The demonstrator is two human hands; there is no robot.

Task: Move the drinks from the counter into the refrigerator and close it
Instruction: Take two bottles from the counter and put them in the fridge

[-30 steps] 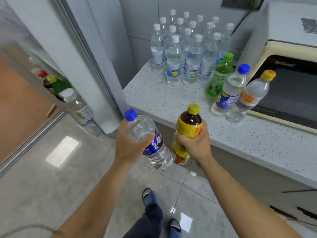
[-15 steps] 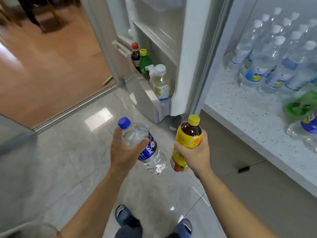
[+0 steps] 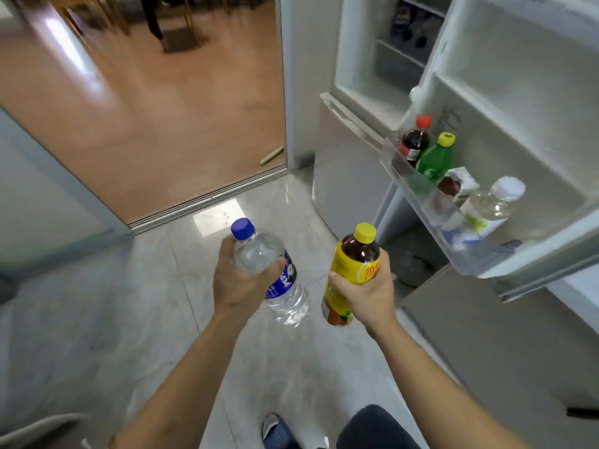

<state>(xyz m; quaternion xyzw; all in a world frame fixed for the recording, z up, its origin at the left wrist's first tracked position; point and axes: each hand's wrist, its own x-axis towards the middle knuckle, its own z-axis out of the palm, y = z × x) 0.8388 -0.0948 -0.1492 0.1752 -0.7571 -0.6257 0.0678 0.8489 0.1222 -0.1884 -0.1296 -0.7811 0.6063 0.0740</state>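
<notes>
The left hand (image 3: 238,280) wraps the water bottle (image 3: 272,270) near its shoulder, tilted; the right hand (image 3: 366,290) grips the tea bottle (image 3: 353,270) at mid-body, upright. Both are carried low, likely for the door shelf (image 3: 418,189) up and right of the right grip, already holding bottles.

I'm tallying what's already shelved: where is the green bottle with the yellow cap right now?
In the head view, right of centre, the green bottle stands in the open refrigerator door's shelf, between a red-capped dark bottle and a small carton.
</notes>
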